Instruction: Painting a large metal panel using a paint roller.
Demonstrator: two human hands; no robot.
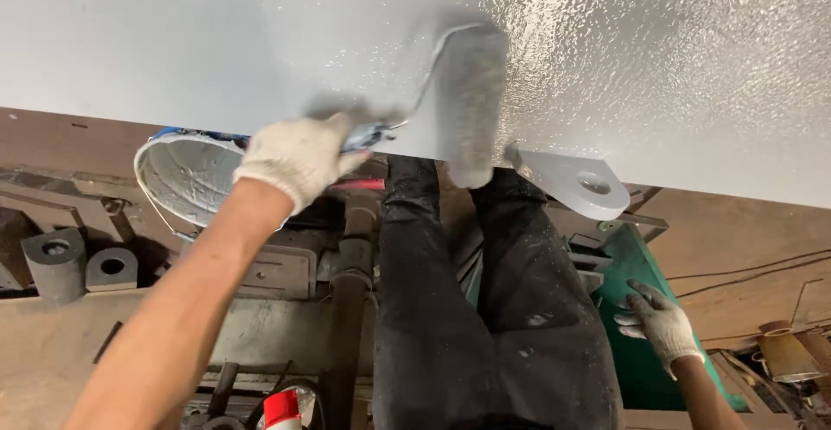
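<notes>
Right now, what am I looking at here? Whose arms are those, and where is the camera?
There is no machine here. A person wears a camera on the head, looking down at their own gloved hands and dark trousers. The left hand grips the handle of a paint roller, which lies on a big grey panel. The panel looks glossy and stippled on the right side, smoother on the left. The right hand holds nothing; it hangs beside a green machine part. Behind the left hand stands a paint-smeared bucket. A grey bracket juts from the panel's edge. Metal parts lie on the brown floor below.
</notes>
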